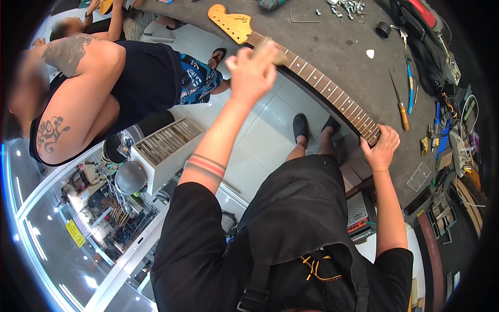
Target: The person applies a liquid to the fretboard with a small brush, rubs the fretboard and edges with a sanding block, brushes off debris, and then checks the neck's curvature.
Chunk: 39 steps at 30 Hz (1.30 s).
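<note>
Neck [327,88]: along the worktop's [343,49] near edge, frets up; long axis slanting, headstock [231,24] pointing far left, heel near right.
Left hand [254,71]: blurred, fingers half bent above the neck; hold on tan thing [281,57] unclear.
Right hand [383,148]: curled, gripping the heel.

Guitar neck [326,87]: I am seeing it lying fretboard-up, slanting along the near edge of the tabletop [345,49].
Headstock [232,25]: glossy amber, pointing to my upper left, showing a row of holes.
Fretboard [314,76]: brown, carrying pale frets.
Heel end: my right grip [383,147] is holding it.
Tan piece [281,57]: blurring beneath my left grip [253,72].
</note>
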Motion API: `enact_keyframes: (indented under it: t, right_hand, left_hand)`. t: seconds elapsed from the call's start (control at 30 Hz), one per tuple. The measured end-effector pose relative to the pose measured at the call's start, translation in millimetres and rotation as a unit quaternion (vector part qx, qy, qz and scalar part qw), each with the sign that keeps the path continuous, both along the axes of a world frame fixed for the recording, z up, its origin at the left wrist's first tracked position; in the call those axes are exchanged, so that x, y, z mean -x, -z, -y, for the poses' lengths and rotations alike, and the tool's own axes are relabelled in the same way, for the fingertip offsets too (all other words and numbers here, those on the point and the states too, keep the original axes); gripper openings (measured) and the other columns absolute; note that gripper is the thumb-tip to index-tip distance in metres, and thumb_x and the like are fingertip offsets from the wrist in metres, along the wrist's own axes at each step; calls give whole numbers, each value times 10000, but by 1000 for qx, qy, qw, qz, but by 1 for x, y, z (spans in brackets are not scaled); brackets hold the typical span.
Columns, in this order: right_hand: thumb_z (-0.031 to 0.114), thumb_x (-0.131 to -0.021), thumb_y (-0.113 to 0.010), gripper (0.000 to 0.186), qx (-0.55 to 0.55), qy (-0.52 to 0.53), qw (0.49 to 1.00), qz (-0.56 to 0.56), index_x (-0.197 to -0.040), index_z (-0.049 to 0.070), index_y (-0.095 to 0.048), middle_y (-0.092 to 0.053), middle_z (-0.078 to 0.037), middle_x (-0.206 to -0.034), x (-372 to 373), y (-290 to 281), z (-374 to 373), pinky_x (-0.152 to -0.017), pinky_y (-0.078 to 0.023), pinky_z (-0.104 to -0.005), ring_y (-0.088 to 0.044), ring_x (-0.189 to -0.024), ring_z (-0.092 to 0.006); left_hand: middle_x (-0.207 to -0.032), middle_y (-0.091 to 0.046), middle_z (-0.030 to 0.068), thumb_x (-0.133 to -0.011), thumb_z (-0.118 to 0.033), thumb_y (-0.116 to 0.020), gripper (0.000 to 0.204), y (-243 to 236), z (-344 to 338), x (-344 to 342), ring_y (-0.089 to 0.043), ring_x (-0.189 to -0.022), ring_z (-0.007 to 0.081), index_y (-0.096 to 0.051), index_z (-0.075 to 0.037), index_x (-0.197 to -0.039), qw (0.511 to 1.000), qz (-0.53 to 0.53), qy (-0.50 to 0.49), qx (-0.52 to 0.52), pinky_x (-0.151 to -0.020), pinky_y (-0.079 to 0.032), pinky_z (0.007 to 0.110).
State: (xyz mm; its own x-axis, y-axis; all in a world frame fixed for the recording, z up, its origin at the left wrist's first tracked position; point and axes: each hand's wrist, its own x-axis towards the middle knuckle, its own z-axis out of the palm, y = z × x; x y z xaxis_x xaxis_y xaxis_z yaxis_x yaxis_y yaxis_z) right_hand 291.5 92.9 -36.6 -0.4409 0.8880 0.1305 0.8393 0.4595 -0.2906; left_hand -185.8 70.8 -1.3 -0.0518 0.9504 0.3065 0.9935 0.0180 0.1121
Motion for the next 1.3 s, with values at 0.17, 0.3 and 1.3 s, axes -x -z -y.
enact_keyframes:
  t: [0.17,0.3,1.3]
  right_hand:
    - [448,-776,-916,763,4,-6,1000,-3,-1397,121,-617,-616,-134,-1333,1,-3,-2,-1196,-395,-565,-559,-1318,-394]
    - [447,-776,-915,757,6,-3,1000,0,-1392,121,-618,-615,-134,-1325,1,-2,1,-1191,-396,-564,-560,-1312,-394]
    - [460,-774,-913,701,1,15,999,-31,-1343,151,-645,-644,-97,-1305,4,-6,-1,-1176,-406,-539,-582,-1306,-346]
  left_hand:
    - [-1544,-754,-75,-945,-299,-768,441,12,4,5,-620,-1232,299,-841,-248,-1377,997,-4,-70,-28,-1064,-378,493]
    - [-1561,-745,-70,-945,-277,-780,469,11,-2,28,-604,-1235,303,-823,-244,-1411,995,13,-91,-25,-1092,-365,500]
    - [-1499,-783,-65,-1014,-279,-734,395,4,-17,-2,-586,-1243,326,-850,-218,-1387,999,-17,-50,1,-1116,-396,486]
